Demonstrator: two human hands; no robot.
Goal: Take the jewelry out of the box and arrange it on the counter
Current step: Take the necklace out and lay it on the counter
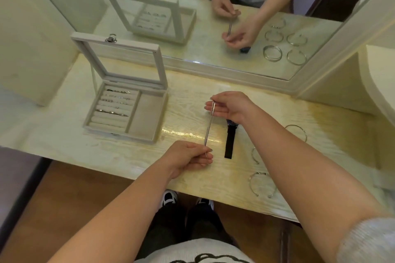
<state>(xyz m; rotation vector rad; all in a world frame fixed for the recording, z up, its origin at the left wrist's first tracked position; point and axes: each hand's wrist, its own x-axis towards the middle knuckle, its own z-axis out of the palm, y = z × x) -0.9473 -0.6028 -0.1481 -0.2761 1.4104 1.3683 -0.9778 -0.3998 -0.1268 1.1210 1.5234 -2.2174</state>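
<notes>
A thin silver chain (209, 126) is held stretched above the pale wood-grain counter (181, 100).

Its near end is pinched in the grip of the left hand (190, 157), its far end in that of the right hand (229, 105). A black-strapped watch (230, 143) is laid just right of it, and round wire bangles (262, 184) farther right are partly hidden by the right forearm. At the left, small rings (115, 102) are tucked between the padded rolls of a fabric-lined box (147, 117), its lid (119, 60) raised.
</notes>
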